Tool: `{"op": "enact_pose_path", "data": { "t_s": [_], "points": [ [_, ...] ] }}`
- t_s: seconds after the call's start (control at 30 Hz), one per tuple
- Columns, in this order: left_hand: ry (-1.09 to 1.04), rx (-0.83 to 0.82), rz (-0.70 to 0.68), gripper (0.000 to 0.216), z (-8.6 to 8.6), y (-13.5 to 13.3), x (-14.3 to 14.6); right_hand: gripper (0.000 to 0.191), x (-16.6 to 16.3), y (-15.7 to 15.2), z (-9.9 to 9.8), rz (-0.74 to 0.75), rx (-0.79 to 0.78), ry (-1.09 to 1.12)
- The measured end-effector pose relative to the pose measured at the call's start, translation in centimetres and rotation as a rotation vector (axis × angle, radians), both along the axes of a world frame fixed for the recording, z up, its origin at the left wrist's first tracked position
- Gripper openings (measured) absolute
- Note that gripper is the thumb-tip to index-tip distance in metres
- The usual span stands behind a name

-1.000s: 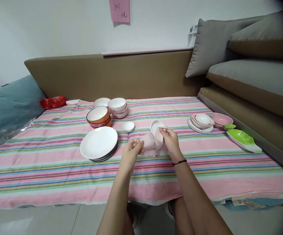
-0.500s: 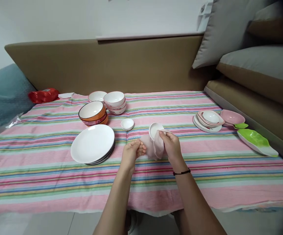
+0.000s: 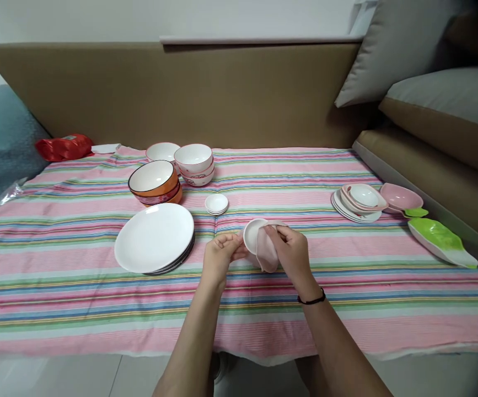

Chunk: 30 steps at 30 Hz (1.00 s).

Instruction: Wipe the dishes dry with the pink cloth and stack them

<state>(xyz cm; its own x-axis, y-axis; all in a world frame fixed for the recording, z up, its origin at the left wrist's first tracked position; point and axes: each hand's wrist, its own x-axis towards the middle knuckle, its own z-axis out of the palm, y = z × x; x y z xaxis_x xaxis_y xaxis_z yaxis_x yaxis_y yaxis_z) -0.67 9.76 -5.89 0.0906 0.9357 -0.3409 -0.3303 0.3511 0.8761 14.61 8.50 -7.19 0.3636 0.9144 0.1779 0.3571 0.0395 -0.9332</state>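
Note:
A small white dish (image 3: pixel 254 234) is held above the striped cloth between my two hands, tilted toward me. My left hand (image 3: pixel 222 251) pinches the dish's left rim, with a bit of pale pink cloth behind its fingers. From the other side, my right hand (image 3: pixel 290 248) grips the pale pink wiping cloth (image 3: pixel 267 253) folded over the dish's right part. The cloth hides that part of the dish and hangs below it. Just beyond, a short stack of small white dishes (image 3: pixel 216 203) lies on the striped cloth.
Left of my hands is a stack of white plates (image 3: pixel 154 238), with orange bowls (image 3: pixel 154 179) and white bowls (image 3: pixel 194 158) behind. Small plates and bowls (image 3: pixel 358 204), a pink dish (image 3: pixel 399 197) and a green leaf-shaped dish (image 3: pixel 441 240) lie right, beside cushions (image 3: pixel 445 102).
My left hand has closed on the dish's left rim, where before it was apart from it. The dish has shifted slightly left and down. The whole view has tilted a little downward.

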Motion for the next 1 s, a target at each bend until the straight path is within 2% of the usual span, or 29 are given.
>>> {"op": "enact_pose_path", "data": {
  "t_s": [0.13, 0.27, 0.43, 0.6, 0.8, 0.93, 1.0],
  "points": [
    [-0.006, -0.029, 0.024, 0.039, -0.2, 0.0, 0.2, 0.043, 0.4, 0.2, -0.3, 0.001, 0.009, -0.055],
    [-0.033, 0.023, 0.024, 0.041, -0.1, -0.2, 0.4, 0.040, 0.5, 0.3, -0.5, -0.026, 0.017, -0.115],
    [0.012, 0.120, -0.124, 0.034, 0.4, -0.5, 0.6, 0.027, 0.4, 0.1, -0.4, 0.062, 0.028, -0.174],
    [0.076, 0.130, -0.221, 0.030, 0.6, -0.7, 1.1, 0.044, 1.0, 0.4, -0.3, -0.008, 0.061, -0.371],
    [0.163, 0.177, -0.185, 0.037, 0.1, -0.7, 2.1, 0.017, 1.2, 0.9, -0.5, 0.174, 0.200, -0.350],
    [0.244, 0.242, -0.121, 0.038, -0.3, -0.5, 2.5, 0.033, 1.0, 0.7, -0.2, 0.094, 0.137, -0.364],
    [0.265, 0.247, -0.065, 0.038, -0.5, -0.5, 2.6, 0.034, 0.9, 0.6, -0.2, 0.111, 0.099, -0.385]
  ]
}}
